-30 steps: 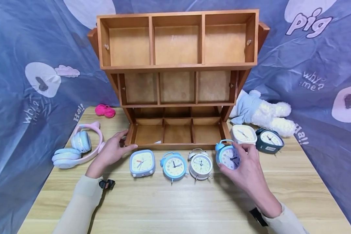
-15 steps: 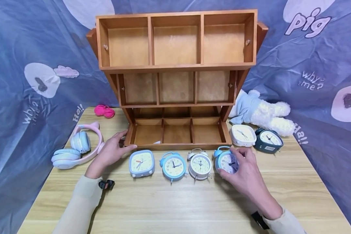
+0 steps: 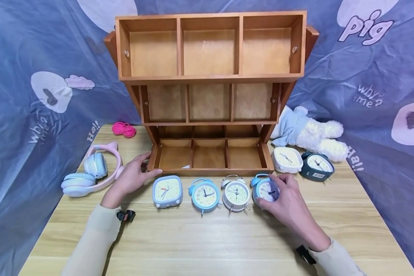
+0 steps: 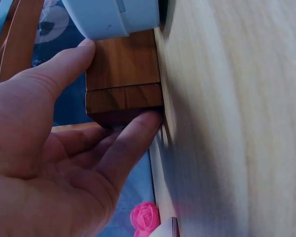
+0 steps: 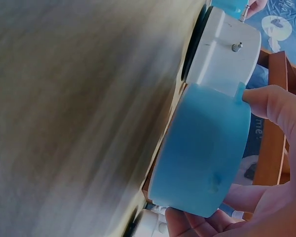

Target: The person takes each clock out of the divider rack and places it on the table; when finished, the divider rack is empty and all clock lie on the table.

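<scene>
My right hand [image 3: 291, 205] grips a blue twin-bell alarm clock [image 3: 266, 190], thumb at one side and fingers at the other. In the right wrist view its blue back [image 5: 202, 148] shows between thumb and fingers, close beside a white alarm clock [image 5: 227, 49]. The same row holds that white round clock [image 3: 236, 194], another blue round clock [image 3: 205, 195] and a blue square clock [image 3: 167, 191]. My left hand [image 3: 131, 178] holds the left end of the wooden tiered shelf's lowest tray [image 3: 210, 172]; its thumb and fingers lie around the wooden corner [image 4: 123, 96].
Right of the shelf [image 3: 210, 79] stand a white square clock [image 3: 288, 160] and a dark green clock [image 3: 318, 166]. A white plush toy [image 3: 314, 132] lies behind them. At the left are cat-ear headphones [image 3: 96, 168] and pink yarn [image 3: 124, 129]. Printed blue cloth [image 3: 55, 153] hangs around the table.
My right hand has shifted the blue twin-bell clock left, nearer the white round clock in the row. My left hand stays at the shelf's left end.
</scene>
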`<state>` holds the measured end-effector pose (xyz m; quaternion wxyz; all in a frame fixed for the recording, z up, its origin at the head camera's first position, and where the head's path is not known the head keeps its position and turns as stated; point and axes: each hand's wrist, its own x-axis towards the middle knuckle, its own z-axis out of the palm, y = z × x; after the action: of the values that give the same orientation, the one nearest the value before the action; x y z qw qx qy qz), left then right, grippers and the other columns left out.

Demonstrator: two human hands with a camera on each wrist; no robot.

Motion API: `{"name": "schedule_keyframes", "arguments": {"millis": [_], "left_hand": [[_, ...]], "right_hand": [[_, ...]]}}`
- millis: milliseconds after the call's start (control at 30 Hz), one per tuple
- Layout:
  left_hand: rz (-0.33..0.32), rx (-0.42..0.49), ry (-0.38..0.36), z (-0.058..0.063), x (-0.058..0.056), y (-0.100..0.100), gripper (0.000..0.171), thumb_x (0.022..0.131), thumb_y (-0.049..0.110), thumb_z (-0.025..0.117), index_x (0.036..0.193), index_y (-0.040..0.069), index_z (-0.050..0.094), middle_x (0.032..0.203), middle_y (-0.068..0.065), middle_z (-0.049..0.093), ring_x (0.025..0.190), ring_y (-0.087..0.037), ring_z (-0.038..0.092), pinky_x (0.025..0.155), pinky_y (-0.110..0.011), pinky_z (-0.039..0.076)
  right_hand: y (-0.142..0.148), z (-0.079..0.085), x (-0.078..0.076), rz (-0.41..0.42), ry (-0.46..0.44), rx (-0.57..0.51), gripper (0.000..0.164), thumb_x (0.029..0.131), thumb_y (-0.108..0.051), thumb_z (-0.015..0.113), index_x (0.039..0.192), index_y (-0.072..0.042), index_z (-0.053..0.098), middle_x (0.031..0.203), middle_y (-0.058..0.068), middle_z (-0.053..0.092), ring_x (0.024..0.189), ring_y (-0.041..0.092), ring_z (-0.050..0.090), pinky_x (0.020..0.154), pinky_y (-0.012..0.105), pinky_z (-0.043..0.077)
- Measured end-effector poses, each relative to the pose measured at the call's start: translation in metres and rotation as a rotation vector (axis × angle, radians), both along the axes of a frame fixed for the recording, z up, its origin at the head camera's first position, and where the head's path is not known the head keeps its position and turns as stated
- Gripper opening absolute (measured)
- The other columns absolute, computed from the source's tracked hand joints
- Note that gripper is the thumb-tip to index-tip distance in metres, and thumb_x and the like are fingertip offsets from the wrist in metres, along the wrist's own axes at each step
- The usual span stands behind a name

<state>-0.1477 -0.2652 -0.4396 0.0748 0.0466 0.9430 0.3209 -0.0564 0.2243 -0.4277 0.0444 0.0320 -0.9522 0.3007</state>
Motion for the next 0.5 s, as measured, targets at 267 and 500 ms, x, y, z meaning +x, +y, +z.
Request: {"name": "schedule_keyframes", "arguments": {"millis": [267,500], "left_hand": [[0.001,0.0,-0.005,-0.0009,-0.0003,0.0001,0.098,0.104,0.052,0.079,0.174,-0.001,0.034,0.167,-0.03,0.053,0.139,-0.046,0.066,0.116,-0.064,0.055],[0.003,-0.005,0.0,-0.0008,-0.0002,-0.0004,0.097,0.104,0.051,0.079,0.173,-0.001,0.036,0.167,-0.03,0.052,0.139,-0.047,0.065,0.116,-0.065,0.054]], "right_hand": [[0.0001,-0.0053,-0.0018,0.007,-0.043,0.027,0.09,0.079,-0.028,0.096,0.151,0.012,0.06,0.137,0.028,0.052,0.125,0.045,0.054,0.103,0.058,0.051],[0.0002,-0.0077,-0.002,0.014,-0.063,0.032,0.092,0.079,-0.03,0.096,0.152,0.012,0.06,0.137,0.028,0.053,0.126,0.044,0.054,0.104,0.059,0.051]]}}
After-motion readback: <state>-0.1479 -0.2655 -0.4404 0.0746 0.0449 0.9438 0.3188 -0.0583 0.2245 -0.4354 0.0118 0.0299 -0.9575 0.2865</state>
